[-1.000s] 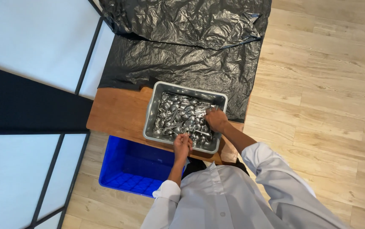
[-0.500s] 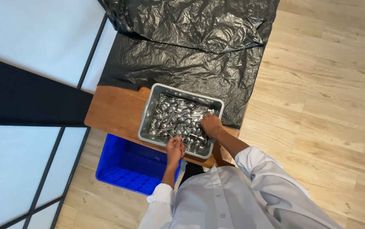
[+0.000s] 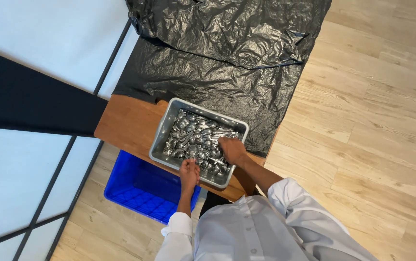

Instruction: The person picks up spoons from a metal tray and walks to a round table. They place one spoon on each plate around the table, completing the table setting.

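A grey metal tub (image 3: 161, 136) full of shiny metal spoons (image 3: 193, 137) sits on a wooden table (image 3: 128, 125). My right hand (image 3: 232, 150) is down inside the tub at its right side, fingers curled among the spoons. At the tub's near rim, my left hand (image 3: 189, 172) is closed on a spoon (image 3: 193, 152) whose bowl points up into the pile. Both arms wear white sleeves.
Crumpled black plastic sheeting (image 3: 227, 43) covers the far part of the table and hangs off it. A blue plastic crate (image 3: 142, 191) stands on the floor under the table's near edge. Light wooden flooring (image 3: 362, 121) lies to the right, pale panels with dark frames to the left.
The view has shifted a little. My right hand has moved from the tub's far right corner toward its near right side. My left hand stays at the near rim.
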